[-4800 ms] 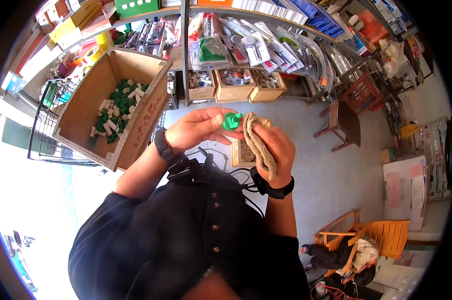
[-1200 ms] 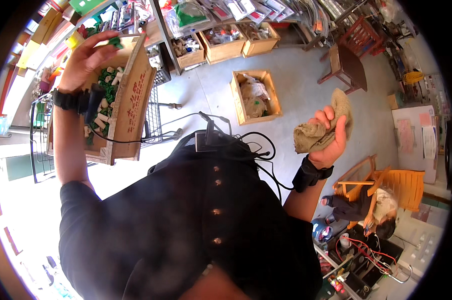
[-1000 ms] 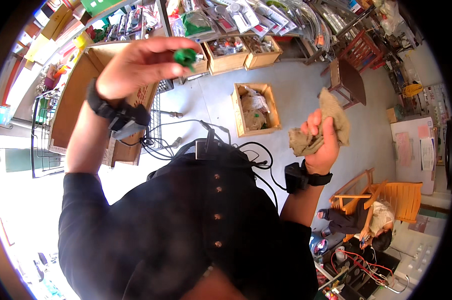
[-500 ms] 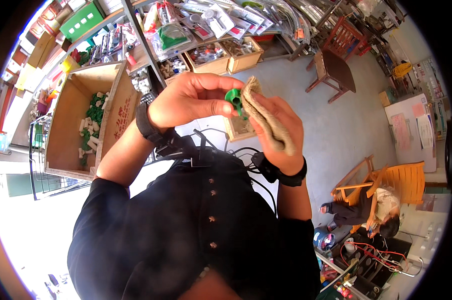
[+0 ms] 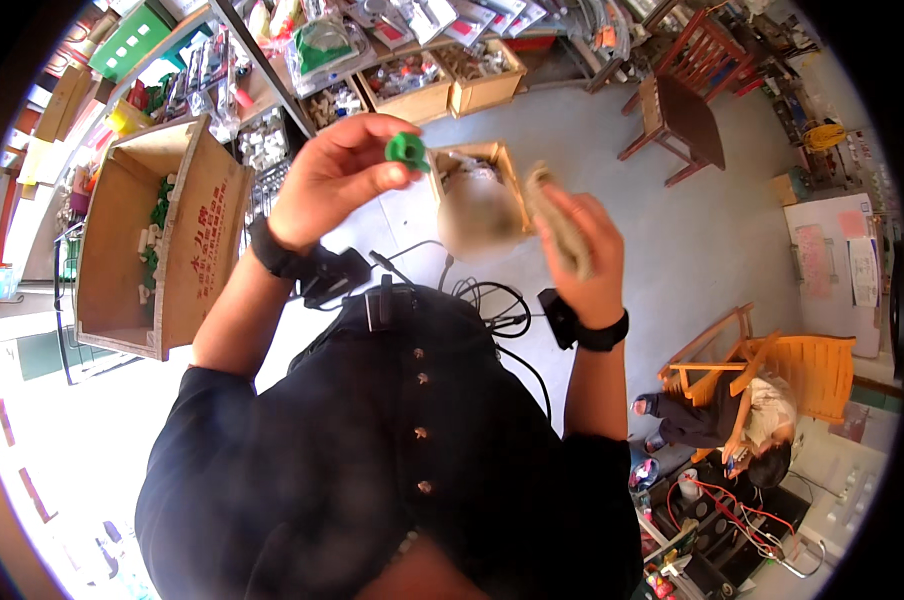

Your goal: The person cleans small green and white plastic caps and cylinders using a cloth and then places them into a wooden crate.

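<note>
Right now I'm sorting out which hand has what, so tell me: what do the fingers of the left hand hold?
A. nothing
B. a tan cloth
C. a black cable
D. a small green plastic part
D: the left hand pinches a small green plastic part at its fingertips, while the tan cloth is in the right hand.

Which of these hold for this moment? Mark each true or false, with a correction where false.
1. The left hand pinches a small green part. True.
2. The right hand is empty. False: it grips a tan cloth.
3. The large wooden crate lies to the person's left. True.
4. The green part touches the cloth. False: they are apart.
5. Both wrists are bare. False: each wears a dark band.
</note>
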`<state>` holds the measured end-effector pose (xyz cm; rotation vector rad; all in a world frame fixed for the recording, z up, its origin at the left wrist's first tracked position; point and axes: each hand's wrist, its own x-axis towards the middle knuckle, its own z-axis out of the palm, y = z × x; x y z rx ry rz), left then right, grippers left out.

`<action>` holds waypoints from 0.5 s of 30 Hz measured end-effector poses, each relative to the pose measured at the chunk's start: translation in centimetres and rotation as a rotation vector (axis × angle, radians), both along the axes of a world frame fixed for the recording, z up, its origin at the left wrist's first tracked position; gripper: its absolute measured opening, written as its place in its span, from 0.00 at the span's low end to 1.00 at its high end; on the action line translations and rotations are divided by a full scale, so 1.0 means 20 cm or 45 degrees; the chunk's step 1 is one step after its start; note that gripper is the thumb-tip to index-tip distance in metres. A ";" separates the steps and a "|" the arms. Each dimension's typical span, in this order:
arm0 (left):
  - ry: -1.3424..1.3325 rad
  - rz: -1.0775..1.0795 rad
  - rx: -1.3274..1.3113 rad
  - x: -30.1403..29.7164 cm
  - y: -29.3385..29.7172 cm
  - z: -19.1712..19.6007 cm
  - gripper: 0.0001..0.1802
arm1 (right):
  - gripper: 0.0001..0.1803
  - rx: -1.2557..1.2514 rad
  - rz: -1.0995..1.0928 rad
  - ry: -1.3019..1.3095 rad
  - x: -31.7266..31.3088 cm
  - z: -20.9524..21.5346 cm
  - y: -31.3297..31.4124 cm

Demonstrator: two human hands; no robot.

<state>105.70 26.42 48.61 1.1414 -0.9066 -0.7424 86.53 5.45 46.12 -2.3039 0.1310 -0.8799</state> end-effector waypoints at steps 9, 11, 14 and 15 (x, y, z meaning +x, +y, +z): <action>-0.607 0.364 0.786 0.26 0.16 -0.28 0.20 | 0.15 0.826 -0.426 0.290 0.08 -0.51 -0.47; -0.632 0.370 0.855 0.35 0.12 -0.37 0.19 | 0.14 0.799 -0.511 0.461 0.09 -0.68 -0.58; -0.585 0.290 0.932 0.51 0.05 -0.57 0.17 | 0.14 0.900 -0.556 0.675 0.13 -0.80 -0.66; -0.612 0.229 1.019 0.55 0.02 -0.65 0.17 | 0.14 0.952 -0.585 0.718 0.13 -0.85 -0.68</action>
